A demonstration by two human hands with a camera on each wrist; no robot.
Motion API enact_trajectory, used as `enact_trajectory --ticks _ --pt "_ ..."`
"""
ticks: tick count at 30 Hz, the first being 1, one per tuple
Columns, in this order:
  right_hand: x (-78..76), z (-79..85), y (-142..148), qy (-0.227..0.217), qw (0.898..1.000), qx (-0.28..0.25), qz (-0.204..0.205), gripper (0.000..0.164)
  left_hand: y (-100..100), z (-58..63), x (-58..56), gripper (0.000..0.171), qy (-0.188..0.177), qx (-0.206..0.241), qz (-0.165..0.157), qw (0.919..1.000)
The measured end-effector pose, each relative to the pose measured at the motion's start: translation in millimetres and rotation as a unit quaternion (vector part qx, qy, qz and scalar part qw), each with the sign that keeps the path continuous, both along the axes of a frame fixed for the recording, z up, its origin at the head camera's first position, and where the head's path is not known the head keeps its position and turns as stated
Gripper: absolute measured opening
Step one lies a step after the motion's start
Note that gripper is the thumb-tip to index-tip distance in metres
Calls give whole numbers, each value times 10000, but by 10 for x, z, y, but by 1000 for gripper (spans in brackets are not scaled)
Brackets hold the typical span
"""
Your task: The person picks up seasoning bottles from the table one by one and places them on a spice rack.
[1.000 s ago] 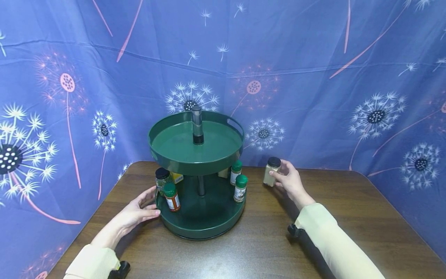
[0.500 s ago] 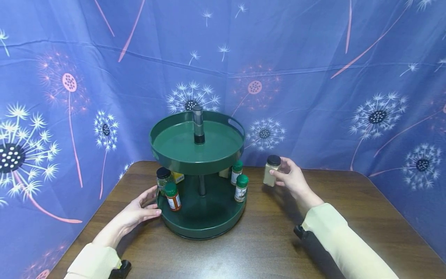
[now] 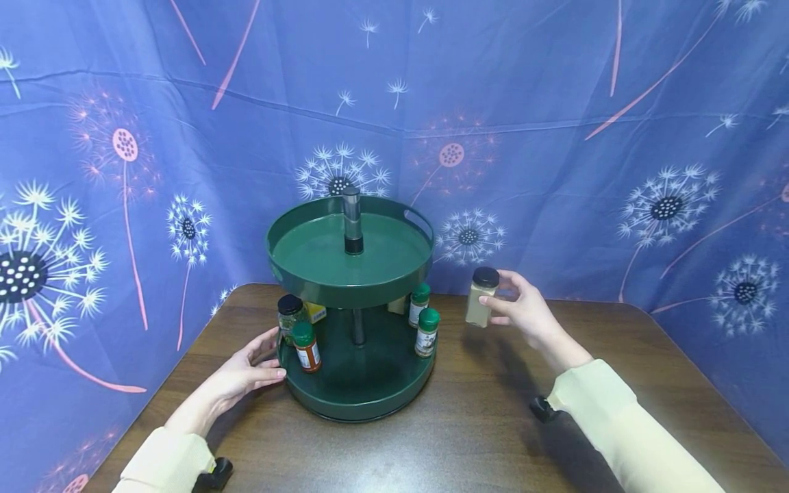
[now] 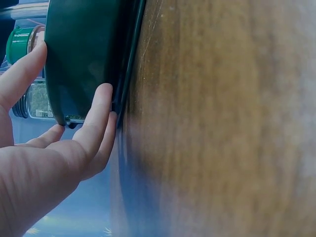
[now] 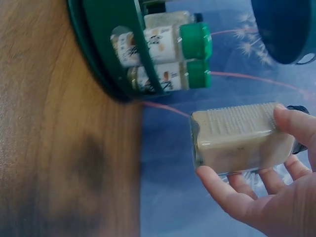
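Note:
A two-tier green turntable rack [image 3: 351, 400] stands on the table. My left hand [image 3: 237, 380] lies against the left side of its lower tier; in the left wrist view, extended fingers [image 4: 101, 101] touch the outer wall and the thumb is at the rim. To the right of the rack, my right hand [image 3: 524, 311] holds a square spice jar [image 3: 477, 306] of pale beige powder with a black lid. The jar is lifted off the table, slightly tilted. In the right wrist view, thumb and fingers grip the jar's sides [image 5: 242, 140].
On the lower tier stand two green-capped shakers [image 3: 426, 333] at right, a red-filled green-capped shaker [image 3: 306, 348] and a black-lidded herb jar [image 3: 290, 315] at left. A yellow box [image 3: 316, 313] is partly hidden behind. The wooden table [image 3: 444, 438] meets a blue patterned cloth [image 3: 542, 205].
My right hand has raised the spice jar a little, and the right forearm has shifted to the right. The left hand stays at the lower tier.

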State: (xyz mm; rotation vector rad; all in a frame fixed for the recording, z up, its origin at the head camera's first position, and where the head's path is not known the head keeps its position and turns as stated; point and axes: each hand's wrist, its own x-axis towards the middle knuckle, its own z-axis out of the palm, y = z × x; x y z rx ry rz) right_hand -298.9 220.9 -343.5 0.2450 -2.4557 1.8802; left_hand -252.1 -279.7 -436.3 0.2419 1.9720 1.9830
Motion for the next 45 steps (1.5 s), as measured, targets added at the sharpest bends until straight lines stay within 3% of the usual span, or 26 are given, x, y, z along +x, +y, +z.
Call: enact_trajectory --ticks 18,34,45 --pt "293 267 -208 -36 9994 19 348 70 -8 -6 -8 92 -10 -9 7 10000" --pt "453 286 -472 46 9973 -242 687 62 -14 -33 -30 94 6 23 6 10000" --pt "505 177 -667 170 9959 -347 812 59 -14 -26 -43 94 38 53 -36 10000"
